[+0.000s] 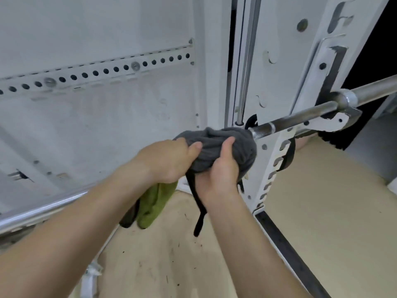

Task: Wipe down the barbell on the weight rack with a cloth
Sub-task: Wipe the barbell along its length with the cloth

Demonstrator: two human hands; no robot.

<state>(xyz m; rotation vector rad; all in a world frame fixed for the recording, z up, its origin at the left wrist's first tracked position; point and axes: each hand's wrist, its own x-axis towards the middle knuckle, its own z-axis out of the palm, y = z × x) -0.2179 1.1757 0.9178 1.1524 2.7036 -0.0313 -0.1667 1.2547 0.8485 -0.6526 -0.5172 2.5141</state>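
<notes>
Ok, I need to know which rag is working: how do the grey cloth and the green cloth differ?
The grey cloth is bunched around the barbell, with left hand and right hand both gripping it; the green cloth hangs limp below the left hand, off the bar. Grey is dark, green bright. Both are soft fabric.

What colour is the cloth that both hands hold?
The cloth is dark grey; the head view shows it.
</notes>
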